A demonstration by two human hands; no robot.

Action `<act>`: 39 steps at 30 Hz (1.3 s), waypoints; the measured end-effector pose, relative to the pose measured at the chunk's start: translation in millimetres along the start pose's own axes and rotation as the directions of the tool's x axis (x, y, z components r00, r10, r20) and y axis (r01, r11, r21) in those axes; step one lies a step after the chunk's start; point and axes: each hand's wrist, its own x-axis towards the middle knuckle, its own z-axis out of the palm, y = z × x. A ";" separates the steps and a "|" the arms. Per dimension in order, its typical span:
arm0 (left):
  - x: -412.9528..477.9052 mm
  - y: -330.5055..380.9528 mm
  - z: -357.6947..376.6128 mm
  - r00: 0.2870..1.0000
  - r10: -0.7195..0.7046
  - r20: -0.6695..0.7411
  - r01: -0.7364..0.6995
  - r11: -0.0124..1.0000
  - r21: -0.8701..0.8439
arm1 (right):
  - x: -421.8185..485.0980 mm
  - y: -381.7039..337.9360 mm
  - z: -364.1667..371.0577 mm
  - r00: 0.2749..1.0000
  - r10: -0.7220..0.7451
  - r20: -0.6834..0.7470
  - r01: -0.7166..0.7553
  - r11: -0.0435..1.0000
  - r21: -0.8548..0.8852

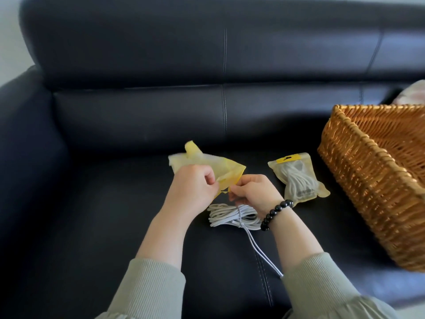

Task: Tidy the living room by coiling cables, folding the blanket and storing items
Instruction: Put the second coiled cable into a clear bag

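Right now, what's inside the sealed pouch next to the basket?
The pouch holds a bundled white cable, visible through its translucent front. Its ends and plugs cannot be made out. It lies on the sofa, left of the basket.

Wicker basket (358, 171) cut off at right edge; coiled cable (227, 217) partly under right wrist.

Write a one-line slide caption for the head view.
Both hands, left and right, hold an empty pouch above a coiled cable on the sofa.
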 end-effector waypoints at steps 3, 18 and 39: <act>1.0 0.1 -1.2 1.000 0.024 -0.013 -0.024 1.000 -0.006 | 0.3 3.7 -1.5 0.995 -0.100 -0.030 0.100 0.995 -0.016; -0.7 -1.8 -2.8 0.988 0.090 0.126 -0.099 0.993 0.063 | 3.7 2.7 3.8 0.991 -0.129 0.021 0.130 0.991 -0.042; 2.5 -11.2 11.2 0.982 0.085 0.171 -0.096 0.994 0.058 | -0.2 5.5 2.4 0.989 -0.137 0.063 0.145 0.980 -0.134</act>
